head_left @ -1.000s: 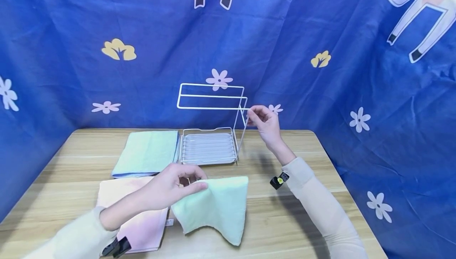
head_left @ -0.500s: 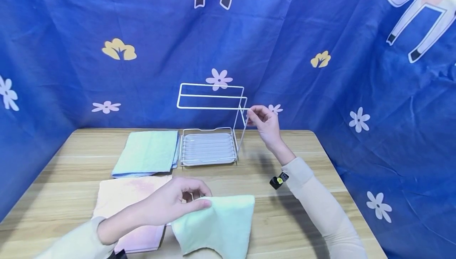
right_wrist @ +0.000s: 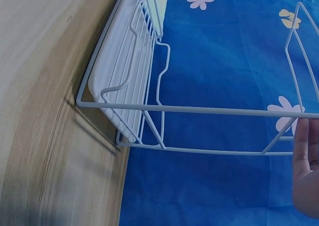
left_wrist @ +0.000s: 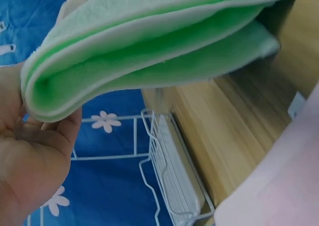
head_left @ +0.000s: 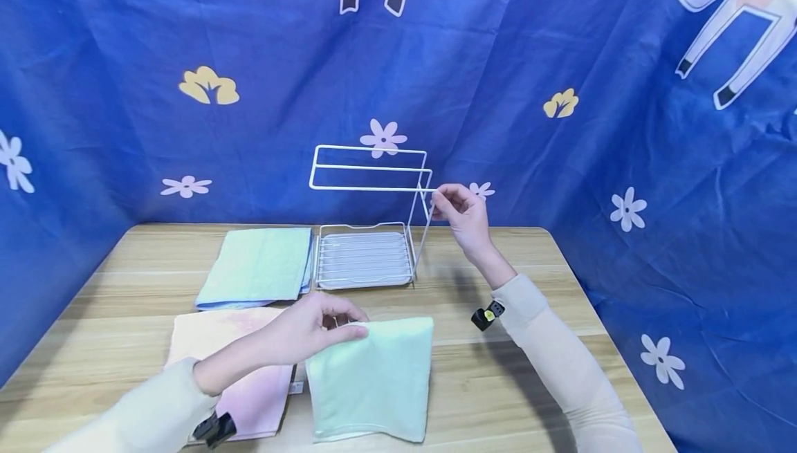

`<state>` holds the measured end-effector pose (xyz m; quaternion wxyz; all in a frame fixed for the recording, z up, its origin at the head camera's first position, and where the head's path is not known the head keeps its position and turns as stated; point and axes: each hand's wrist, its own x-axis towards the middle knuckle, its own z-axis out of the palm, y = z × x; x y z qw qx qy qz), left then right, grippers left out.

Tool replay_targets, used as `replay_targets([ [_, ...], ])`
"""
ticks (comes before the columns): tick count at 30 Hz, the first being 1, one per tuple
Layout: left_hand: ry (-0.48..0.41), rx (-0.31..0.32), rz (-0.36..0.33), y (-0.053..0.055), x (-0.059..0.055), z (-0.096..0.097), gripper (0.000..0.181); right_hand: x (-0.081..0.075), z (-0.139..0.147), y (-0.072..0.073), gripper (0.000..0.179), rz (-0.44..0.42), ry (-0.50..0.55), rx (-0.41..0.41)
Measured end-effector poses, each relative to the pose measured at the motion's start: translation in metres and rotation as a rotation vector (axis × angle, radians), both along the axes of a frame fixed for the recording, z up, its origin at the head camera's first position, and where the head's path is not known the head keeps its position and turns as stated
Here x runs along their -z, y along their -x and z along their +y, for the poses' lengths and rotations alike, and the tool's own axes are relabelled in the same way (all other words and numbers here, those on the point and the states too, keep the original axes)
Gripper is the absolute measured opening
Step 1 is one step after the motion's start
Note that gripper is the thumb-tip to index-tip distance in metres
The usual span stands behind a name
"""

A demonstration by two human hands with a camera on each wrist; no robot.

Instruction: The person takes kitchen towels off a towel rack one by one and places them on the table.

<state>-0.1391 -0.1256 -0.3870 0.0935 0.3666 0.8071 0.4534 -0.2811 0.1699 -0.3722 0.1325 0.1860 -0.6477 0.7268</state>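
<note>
A folded mint-green towel [head_left: 373, 384] hangs from my left hand [head_left: 299, 328], which pinches its top edge between thumb and fingers. The left wrist view shows the layers of the towel [left_wrist: 149, 47] stacked in a fold. My right hand [head_left: 463, 221] grips the upper right corner of a white wire rack [head_left: 373, 189]. In the right wrist view my fingers [right_wrist: 301, 151] wrap the rail of the rack. The rack stands upright, with horizontal bars on top and a white tray [head_left: 364, 259] under its lower wires.
A pale pink towel [head_left: 261, 398] lies folded on the wooden table [head_left: 498, 398] beneath my left forearm. Behind it, left of the rack, lies a folded light green and blue towel [head_left: 258, 266]. A blue patterned curtain [head_left: 261, 93] closes off the back and sides.
My left hand dipped toward the table's front with the mint-green towel, then came back up. The towel now hangs flatter and squarer. My right hand and the rack have stayed in place.
</note>
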Motion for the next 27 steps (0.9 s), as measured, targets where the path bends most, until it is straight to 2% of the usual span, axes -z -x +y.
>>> replay_targets([
  [6,0.043,-0.014,-0.009,0.02,0.006,-0.001,0.015,0.0,0.0,0.001,0.021,0.001,-0.004,0.001],
  [12,0.071,-0.023,-0.019,0.035,0.015,0.002,0.015,-0.001,0.0,0.0,0.022,0.0,-0.004,0.001],
  [20,0.117,-0.054,-0.028,0.051,0.033,0.005,0.013,0.0,0.001,0.0,0.024,-0.001,-0.011,0.004],
  [27,0.131,-0.046,-0.052,0.059,0.05,0.007,0.017,0.0,0.001,0.0,0.023,-0.004,-0.013,0.011],
])
